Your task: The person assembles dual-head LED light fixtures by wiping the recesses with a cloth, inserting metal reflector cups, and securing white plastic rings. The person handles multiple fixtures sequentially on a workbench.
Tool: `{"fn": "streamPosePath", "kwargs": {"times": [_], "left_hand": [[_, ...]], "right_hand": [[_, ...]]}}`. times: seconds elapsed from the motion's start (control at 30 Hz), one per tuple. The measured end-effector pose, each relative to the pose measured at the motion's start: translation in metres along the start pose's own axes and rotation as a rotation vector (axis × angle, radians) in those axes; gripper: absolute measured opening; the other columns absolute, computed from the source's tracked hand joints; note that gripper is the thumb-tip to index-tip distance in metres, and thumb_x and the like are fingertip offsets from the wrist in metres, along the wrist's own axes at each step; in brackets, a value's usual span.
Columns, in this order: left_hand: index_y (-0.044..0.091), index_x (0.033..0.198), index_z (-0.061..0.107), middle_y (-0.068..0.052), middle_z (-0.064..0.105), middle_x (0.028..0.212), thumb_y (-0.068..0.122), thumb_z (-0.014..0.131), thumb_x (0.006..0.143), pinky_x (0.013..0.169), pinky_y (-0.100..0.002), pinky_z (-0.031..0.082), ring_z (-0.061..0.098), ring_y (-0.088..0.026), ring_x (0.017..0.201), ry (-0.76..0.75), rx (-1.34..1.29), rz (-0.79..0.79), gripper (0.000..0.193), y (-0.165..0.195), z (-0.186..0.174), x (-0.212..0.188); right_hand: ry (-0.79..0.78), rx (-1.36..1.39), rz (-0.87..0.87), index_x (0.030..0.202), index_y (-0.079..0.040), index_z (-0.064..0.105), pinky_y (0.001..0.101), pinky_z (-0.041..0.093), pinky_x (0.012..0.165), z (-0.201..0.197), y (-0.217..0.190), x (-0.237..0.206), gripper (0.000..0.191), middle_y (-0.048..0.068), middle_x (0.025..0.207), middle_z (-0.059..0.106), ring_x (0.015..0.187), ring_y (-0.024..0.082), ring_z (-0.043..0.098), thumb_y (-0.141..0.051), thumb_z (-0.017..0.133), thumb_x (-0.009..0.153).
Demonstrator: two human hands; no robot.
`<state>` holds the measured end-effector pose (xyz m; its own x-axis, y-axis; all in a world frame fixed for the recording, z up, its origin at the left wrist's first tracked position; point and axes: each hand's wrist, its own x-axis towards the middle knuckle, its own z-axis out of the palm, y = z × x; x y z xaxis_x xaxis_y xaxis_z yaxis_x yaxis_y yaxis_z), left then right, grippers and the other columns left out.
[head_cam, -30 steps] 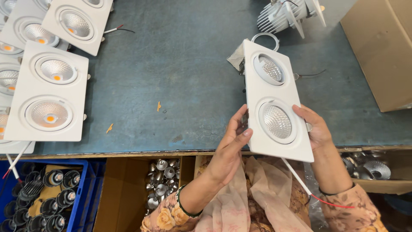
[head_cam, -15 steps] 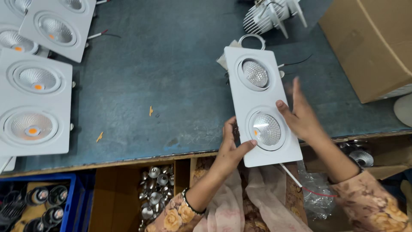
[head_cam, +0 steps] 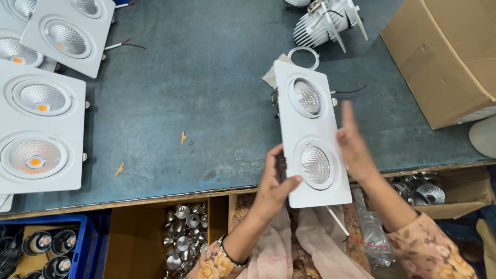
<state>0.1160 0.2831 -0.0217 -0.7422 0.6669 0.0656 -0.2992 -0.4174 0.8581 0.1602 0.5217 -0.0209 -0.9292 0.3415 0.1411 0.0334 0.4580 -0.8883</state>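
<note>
At far left, lying on the blue-grey tabletop (head_cam: pixel 206 103): several finished white square and double downlight fixtures (head_cam: pixel 41 134) with silvery reflectors, well apart from the work. Below the tabletop edge, a blue plastic crate of black round lamp parts (head_cam: pixel 46 248), then a cardboard compartment of loose silver reflector cups (head_cam: pixel 183 232). Toward the middle, left hand (head_cam: pixel 274 183) pinching the lower left edge of the white rectangular twin-reflector downlight fixture (head_cam: pixel 312 132), thumb over the front face, fingers behind. Fixture held tilted over the near tabletop edge, upper end close to the tabletop, thin wires trailing from both ends. Probably stiff and moderately light, smooth painted frame likely slippery; best gripped by the long edges, keeping off the faceted reflectors and clear of the wires. Right hand (head_cam: pixel 354 144) flat against the right edge, fingers straight and pressed together, steadying rather than gripping. Just beyond the fixture, a loose white ring (head_cam: pixel 304 57) and a white finned heat-sink lamp body (head_cam: pixel 325 23). Further right, a large brown cardboard box (head_cam: pixel 444 57), near enough to crowd any swing that way.
</note>
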Motion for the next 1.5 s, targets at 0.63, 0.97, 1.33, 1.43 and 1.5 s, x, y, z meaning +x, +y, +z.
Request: {"fn": "streamPosePath", "kwargs": {"times": [0.63,0.97,1.33,1.43,1.5], "left_hand": [[0.001,0.153,0.037,-0.016,0.060,0.137,0.005,0.077,0.078,0.106,-0.038,0.048,0.059,-0.024,0.126,0.156,-0.135,-0.305,0.084,0.034,-0.028,-0.012],[-0.001,0.157,0.030,-0.018,0.055,0.145,0.011,0.084,0.071,0.114,-0.041,0.043,0.053,-0.029,0.137,0.059,-0.105,-0.334,0.103,0.023,-0.064,-0.031],[-0.003,0.155,0.037,-0.013,0.059,0.142,-0.011,0.084,0.069,0.117,-0.039,0.043,0.055,-0.024,0.134,-0.024,-0.018,-0.329,0.098,-0.019,-0.113,-0.083],[-0.004,0.153,0.040,-0.014,0.062,0.137,-0.011,0.084,0.072,0.115,-0.040,0.045,0.058,-0.025,0.129,-0.010,0.010,-0.344,0.092,-0.017,-0.108,-0.083],[-0.002,0.153,0.039,-0.013,0.062,0.137,-0.009,0.084,0.071,0.114,-0.039,0.045,0.058,-0.024,0.128,-0.007,-0.007,-0.322,0.093,-0.016,-0.103,-0.083]], "right_hand": [[-0.045,0.892,0.610,0.125,0.009,0.061,0.0349,0.058,0.083,0.030,-0.020,-0.021,0.039,0.019,0.112,0.073,0.094,0.022,0.073,-0.018,0.056,0.098],[0.036,0.638,0.363,0.138,0.005,0.054,0.0308,0.053,0.092,0.062,-0.050,-0.069,0.043,0.012,0.120,0.071,0.107,0.014,0.066,-0.021,0.049,0.103],[-0.080,0.068,-0.215,0.116,0.009,0.062,0.0364,0.056,0.077,0.049,-0.068,-0.099,0.031,0.022,0.102,0.072,0.085,0.032,0.073,-0.019,0.054,0.102],[-0.062,0.071,-0.258,0.117,0.012,0.060,0.0361,0.056,0.076,0.047,-0.068,-0.099,0.035,0.023,0.102,0.071,0.084,0.032,0.073,-0.019,0.056,0.101],[-0.064,0.068,-0.226,0.120,0.013,0.060,0.0367,0.056,0.075,0.046,-0.066,-0.101,0.038,0.021,0.097,0.072,0.081,0.032,0.073,-0.019,0.056,0.100]]}}
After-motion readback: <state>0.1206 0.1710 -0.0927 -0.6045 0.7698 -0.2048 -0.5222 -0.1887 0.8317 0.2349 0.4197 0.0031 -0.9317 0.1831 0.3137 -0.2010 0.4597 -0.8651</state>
